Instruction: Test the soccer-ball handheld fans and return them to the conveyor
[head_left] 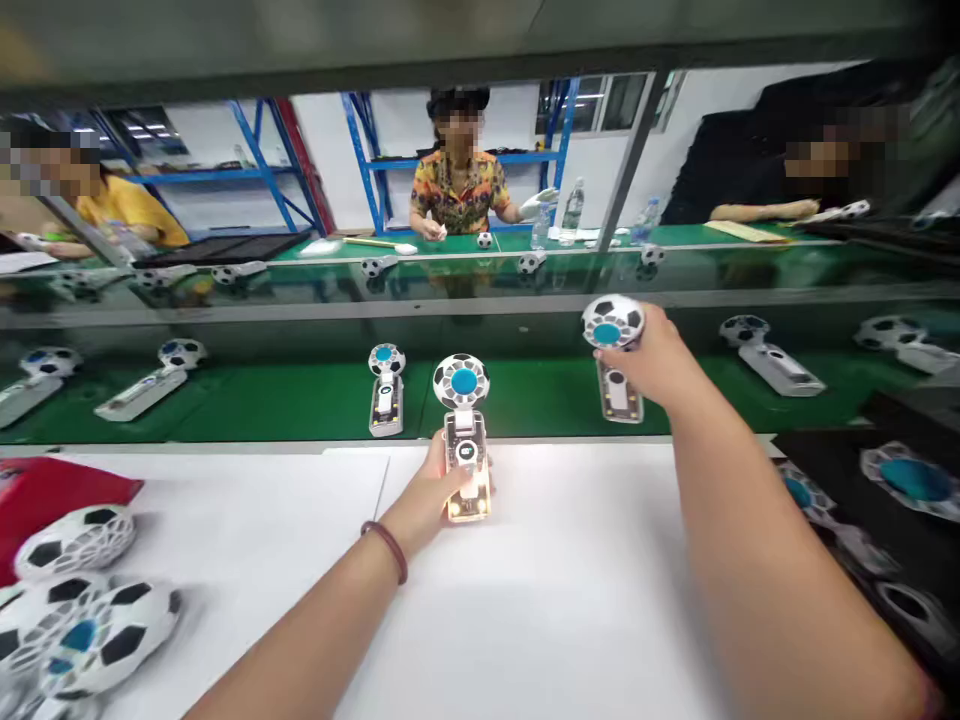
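Note:
My left hand [442,480] is wrapped round the clear handle of a handheld fan [463,382] with a black-and-white soccer-ball head and a blue centre. Its thumb lies on the handle's front, where small lights glow. Farther forward and to the right, my right hand [651,355] grips a second soccer-ball fan [613,318] by its head, over the green conveyor belt [525,395]. That fan's handle points toward me, and some of my right fingers are hidden behind its head. Another fan [386,395] rests on the belt left of the one in my left hand.
More fans lie along the belt on both sides. Several ball heads [112,630] are piled at the left of the white worktop [570,580], beside a red item [75,500]. A black tray [847,480] with fans stands at right. Co-workers sit across the belt.

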